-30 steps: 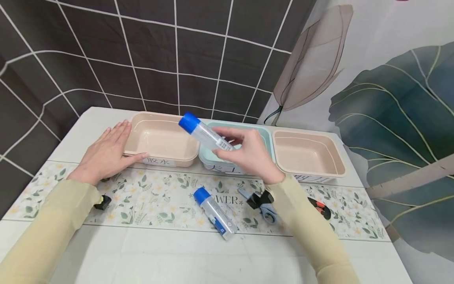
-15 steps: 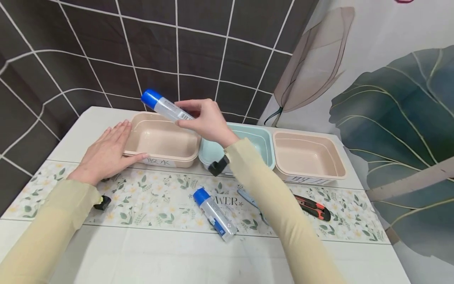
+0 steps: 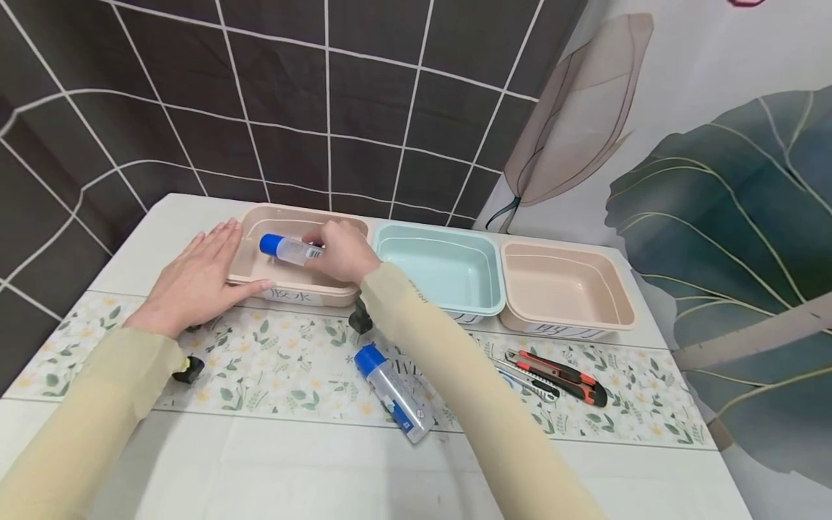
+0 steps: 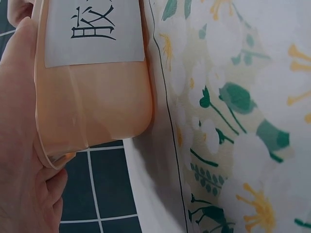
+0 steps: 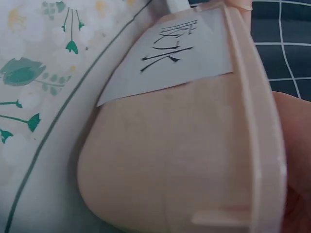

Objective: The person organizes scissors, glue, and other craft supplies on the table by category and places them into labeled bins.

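Inside the left pink bin (image 3: 325, 290), my right hand (image 3: 346, 251) pinches a clear glue bottle (image 3: 294, 251) by its lower end. The bottle lies slanted, its blue cap toward the left; whether it touches the bin floor I cannot tell. My left hand (image 3: 195, 278) rests on the bin's left corner, fingers straight along the side and thumb along the front rim. In the left wrist view the labelled front of the bin (image 4: 104, 104) shows beside that hand. The right wrist view has the bin's front wall (image 5: 165, 141) hiding most of the right hand.
A second glue bottle (image 3: 393, 393) lies on the flowered strip. Right of it are a red-black utility knife (image 3: 562, 377) and a slimmer cutter (image 3: 529, 381), partly behind the right sleeve. A mint bin (image 3: 442, 267) and another pink bin (image 3: 565, 285) stand along the back.
My right hand has carried the glue bottle leftward from above the mint bin, then lowered it into the left pink bin. The left hand has stayed in place.
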A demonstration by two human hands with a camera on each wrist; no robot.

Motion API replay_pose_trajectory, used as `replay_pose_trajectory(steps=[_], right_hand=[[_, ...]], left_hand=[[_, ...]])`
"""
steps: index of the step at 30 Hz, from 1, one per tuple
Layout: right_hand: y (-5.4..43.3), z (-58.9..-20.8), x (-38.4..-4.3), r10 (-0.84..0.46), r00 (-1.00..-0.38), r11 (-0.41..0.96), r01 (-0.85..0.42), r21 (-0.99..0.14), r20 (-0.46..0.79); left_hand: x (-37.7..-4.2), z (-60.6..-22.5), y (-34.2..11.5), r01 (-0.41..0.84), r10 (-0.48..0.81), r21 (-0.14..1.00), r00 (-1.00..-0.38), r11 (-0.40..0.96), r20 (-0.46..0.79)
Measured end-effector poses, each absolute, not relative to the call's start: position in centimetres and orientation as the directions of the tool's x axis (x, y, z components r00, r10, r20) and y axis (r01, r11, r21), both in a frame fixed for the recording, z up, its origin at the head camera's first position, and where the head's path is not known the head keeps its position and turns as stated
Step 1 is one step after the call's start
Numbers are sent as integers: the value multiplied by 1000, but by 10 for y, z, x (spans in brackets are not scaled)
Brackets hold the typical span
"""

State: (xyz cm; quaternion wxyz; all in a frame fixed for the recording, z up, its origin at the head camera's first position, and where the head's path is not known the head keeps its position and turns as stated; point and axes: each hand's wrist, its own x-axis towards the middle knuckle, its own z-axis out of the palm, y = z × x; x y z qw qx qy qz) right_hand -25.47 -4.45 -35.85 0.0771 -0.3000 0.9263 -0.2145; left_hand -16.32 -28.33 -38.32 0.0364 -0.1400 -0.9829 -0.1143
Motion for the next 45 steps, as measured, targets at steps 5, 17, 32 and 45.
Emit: replay_pose_trajectory(steps=[5,17,32,45], right_hand=[[-49,-365,-253,-579,-814,761,-522,-385,-39],[-36,-310,-239,-589,-800,683,-568,-459,113],[28,-284,-191,-526,-736,511,-674,-533,427],[78,-303,-162,-524,-725,475,-684,-554,447]], left_hand=[[-164,-384,-282,292,272,221,-955,930,119],[-164,-381,-282,270,259,216,-963,938,80],[-164,-381,-282,273,262,221,-962,936,77],[-164,-382,-284,285,272,217,-958,934,87]])
